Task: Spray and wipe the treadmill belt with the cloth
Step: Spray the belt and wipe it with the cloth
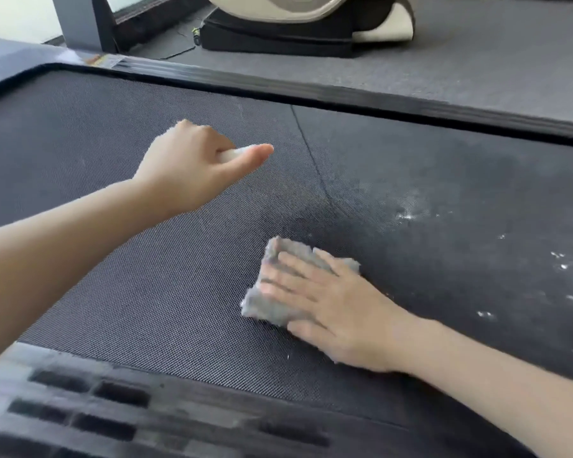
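The dark textured treadmill belt (pixel 146 259) fills most of the head view. A folded grey cloth (pixel 272 302) lies flat on the belt, and my right hand (pixel 331 305) presses on it with straight, spread fingers. My left hand (pixel 192 166) hovers over the belt farther back, its fingers curled round a small white object (pixel 235 153) that is mostly hidden in the fist; I cannot tell what it is. White wet droplets (pixel 407 214) and a damp patch mark the belt to the right of the cloth.
The treadmill's black side rail (pixel 344 94) runs along the far edge, and a ridged deck edge (pixel 113 408) lies nearest me. Beyond the rail are grey floor mats (pixel 477 61) and a beige-and-black machine (pixel 295 24).
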### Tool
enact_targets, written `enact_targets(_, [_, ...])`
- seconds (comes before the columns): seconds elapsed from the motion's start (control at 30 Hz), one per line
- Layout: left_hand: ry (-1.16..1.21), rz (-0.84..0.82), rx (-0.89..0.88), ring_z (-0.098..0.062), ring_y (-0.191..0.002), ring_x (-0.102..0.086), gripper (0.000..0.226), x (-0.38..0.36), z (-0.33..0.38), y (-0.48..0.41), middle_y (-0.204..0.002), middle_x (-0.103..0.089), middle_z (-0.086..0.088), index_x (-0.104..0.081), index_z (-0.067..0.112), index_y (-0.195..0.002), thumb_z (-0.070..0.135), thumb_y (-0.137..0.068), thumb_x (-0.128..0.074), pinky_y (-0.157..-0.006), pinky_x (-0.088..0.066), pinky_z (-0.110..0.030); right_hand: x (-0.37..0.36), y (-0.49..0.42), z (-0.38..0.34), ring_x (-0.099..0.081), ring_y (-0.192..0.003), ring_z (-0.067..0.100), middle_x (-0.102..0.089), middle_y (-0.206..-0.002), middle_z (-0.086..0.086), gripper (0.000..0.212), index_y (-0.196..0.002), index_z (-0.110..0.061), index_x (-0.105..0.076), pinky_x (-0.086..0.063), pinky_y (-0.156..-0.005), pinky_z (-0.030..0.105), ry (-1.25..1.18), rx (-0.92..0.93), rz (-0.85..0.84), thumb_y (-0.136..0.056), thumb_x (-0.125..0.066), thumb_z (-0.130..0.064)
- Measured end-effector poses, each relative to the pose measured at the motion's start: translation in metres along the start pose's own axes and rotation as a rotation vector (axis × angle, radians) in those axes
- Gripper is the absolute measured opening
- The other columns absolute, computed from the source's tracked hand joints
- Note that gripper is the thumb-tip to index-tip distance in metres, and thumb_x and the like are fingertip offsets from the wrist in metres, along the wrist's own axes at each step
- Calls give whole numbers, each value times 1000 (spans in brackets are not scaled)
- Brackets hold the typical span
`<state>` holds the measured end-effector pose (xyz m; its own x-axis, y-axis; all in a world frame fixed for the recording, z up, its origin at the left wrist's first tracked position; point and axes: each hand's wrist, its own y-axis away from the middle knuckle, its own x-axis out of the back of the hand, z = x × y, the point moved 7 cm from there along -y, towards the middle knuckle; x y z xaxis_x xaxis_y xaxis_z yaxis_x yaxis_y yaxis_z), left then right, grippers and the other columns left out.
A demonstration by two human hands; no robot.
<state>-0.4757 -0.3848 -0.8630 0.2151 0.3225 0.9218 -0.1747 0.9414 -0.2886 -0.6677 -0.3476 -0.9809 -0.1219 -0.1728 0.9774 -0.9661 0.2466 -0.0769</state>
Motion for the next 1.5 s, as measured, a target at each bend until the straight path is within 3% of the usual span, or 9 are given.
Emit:
enact_targets(0.2, [-10,-36,-15,-33,-58,-58,93,-17,7,5,-55,-59,-18,-50,-3,-60,86,-71,-25,-65,-52,-47,0,36,-6,-2,-147,6,-13,-158,-16,49,-148,-40,-23,-3,-118,41,80,186,-85,-100,-27,-45])
enact_targets(0.37, [-30,-60,4,-32,-58,-57,93,-13,2,11,-55,-59,-17,-50,-2,-59,87,-71,-24,-64,-52,-44,38,-13,140,-28,-132,17,-33,-131,-11,37,-133,-40,-27,-28,-104,50,241,-336,76,-98,-30,-29])
enact_targets(0.5, [-17,-48,28,-34,-59,-59,96,-4,2,9,-57,-61,-20,-53,-5,-62,87,-69,-26,-66,-53,-45,32,-18,227,-5,-147,18,-12,-159,-3,52,-150,-31,-13,-6,-115,50,103,-834,37,-100,-12,-42])
enact_targets(0.67, [2,-31,0,-36,-62,-62,99,-5,16,3,-62,-63,-25,-56,-7,-66,86,-71,-26,-72,-53,-50,12,-22,68,-24,-142,24,-32,-151,-1,54,-147,-28,-27,-28,-108,53,186,-247,82,-97,-11,-39])
enact_targets(0.77, [13,-36,-14,-34,-61,-62,98,-9,29,4,-60,-63,-23,-57,-5,-64,87,-72,-26,-72,-53,-49,-8,27,-6,-3,-148,11,-19,-158,-11,52,-149,-34,-23,-3,-117,45,10,54,-62,-99,-19,-48])
enact_targets(0.9, [12,-63,-60,-33,-59,-60,95,-19,47,14,-56,-61,-19,-55,-3,-61,86,-72,-25,-69,-53,-49,-3,76,0,-1,-147,5,-13,-158,-17,50,-148,-39,-20,2,-118,41,66,168,-107,-100,-22,-49])
enact_targets(1.1, [11,-113,-84,-33,-59,-59,90,-29,59,32,-54,-59,-15,-52,2,-57,87,-70,-24,-67,-53,-47,34,71,139,-18,-138,9,-28,-141,-18,43,-141,-45,-24,-18,-113,50,123,-369,25,-99,-26,-36])
enact_targets(1.27, [26,-96,-64,-33,-59,-60,94,-21,58,35,-55,-61,-17,-53,-2,-60,87,-71,-25,-67,-53,-49,39,93,212,-9,-145,15,-12,-158,-9,53,-150,-30,-15,-8,-115,42,31,-920,46,-99,-12,-45])
enact_targets(1.5, [36,-88,-57,-31,-58,-60,97,-23,63,34,-54,-60,-19,-55,-5,-62,87,-70,-25,-67,-53,-49,3,111,32,5,-146,4,-9,-159,-16,55,-150,-38,-16,-1,-119,39,-46,-166,-27,-97,-23,-53])
